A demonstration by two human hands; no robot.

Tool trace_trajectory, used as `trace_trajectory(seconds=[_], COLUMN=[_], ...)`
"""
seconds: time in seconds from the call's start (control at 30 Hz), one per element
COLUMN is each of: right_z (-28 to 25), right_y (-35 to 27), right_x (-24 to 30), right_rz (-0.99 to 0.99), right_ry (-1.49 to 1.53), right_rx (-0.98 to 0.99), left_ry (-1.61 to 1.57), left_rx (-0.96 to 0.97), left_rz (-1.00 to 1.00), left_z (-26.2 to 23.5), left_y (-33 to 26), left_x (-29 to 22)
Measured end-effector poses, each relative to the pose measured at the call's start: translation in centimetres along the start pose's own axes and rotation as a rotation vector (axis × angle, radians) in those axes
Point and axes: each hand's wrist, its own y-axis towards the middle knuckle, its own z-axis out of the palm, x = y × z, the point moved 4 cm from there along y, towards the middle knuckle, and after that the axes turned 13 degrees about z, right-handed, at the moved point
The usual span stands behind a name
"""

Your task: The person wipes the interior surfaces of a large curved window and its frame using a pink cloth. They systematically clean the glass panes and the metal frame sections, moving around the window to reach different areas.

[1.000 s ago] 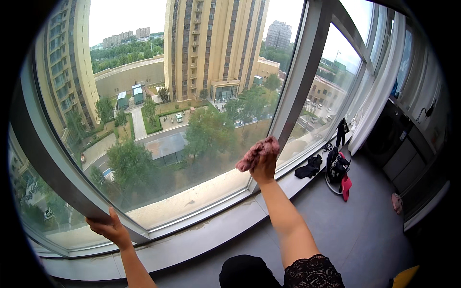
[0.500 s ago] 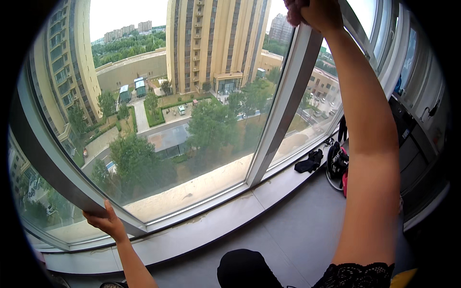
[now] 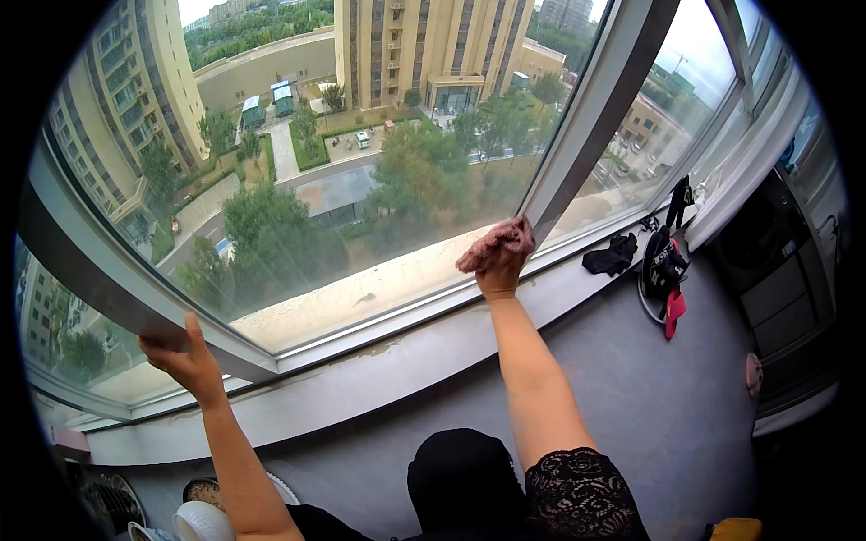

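A crumpled dusty-pink cloth (image 3: 494,247) is bunched in my right hand (image 3: 502,278). It lies at the lower right corner of the large window pane (image 3: 361,261), beside the upright grey bar (image 3: 577,135). The fingers are mostly hidden behind the cloth. My left hand (image 3: 188,365) grips the thick grey window frame (image 3: 117,288) on the left, thumb on the near side and fingers around its edge. Below both hands runs the pale window ledge (image 3: 361,379), with brownish marks along it.
On the ledge at right lie black cloth items (image 3: 612,256), beside a black bag (image 3: 666,270) with a pink piece hanging down. A dark appliance (image 3: 767,225) and a white curtain (image 3: 753,153) stand farther right. White pots (image 3: 200,521) are at lower left. Grey floor (image 3: 622,379) stretches behind the ledge.
My right hand has come down from high on the upright bar to the pane's lower right corner, still with the cloth. My left hand keeps its hold on the frame. The view has tilted downward.
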Motion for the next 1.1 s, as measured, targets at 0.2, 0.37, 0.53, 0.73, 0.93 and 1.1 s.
trace_trajectory(seconds=[0.2, 0.37, 0.53, 0.73, 0.93, 1.1], right_z=[2.8, -2.7, -13.3, -16.2, -7.1, 0.5], right_y=[-10.5, 3.1, 28.3, 39.9, 19.3, -3.7], right_x=[-2.2, -0.4, 6.6, 8.6, 2.5, -3.8], right_rz=[0.546, 0.482, -0.243, -0.134, -0.089, 0.406], right_ry=[0.065, 0.231, 0.110, 0.041, -0.071, -0.070], right_rx=[0.289, 0.049, -0.434, -0.512, -0.459, -0.046], left_ry=[0.034, 0.049, 0.056, -0.072, -0.222, -0.159], left_rx=[0.008, -0.036, -0.027, -0.086, -0.102, -0.090], left_rz=[0.004, 0.033, 0.003, -0.041, -0.039, 0.003], left_z=[-0.1, 0.6, 0.1, 0.5, 1.0, 0.3], left_y=[0.1, -0.2, -0.1, 0.5, 0.5, 0.5], left_x=[0.2, 0.4, 0.4, -0.6, -0.4, -0.4])
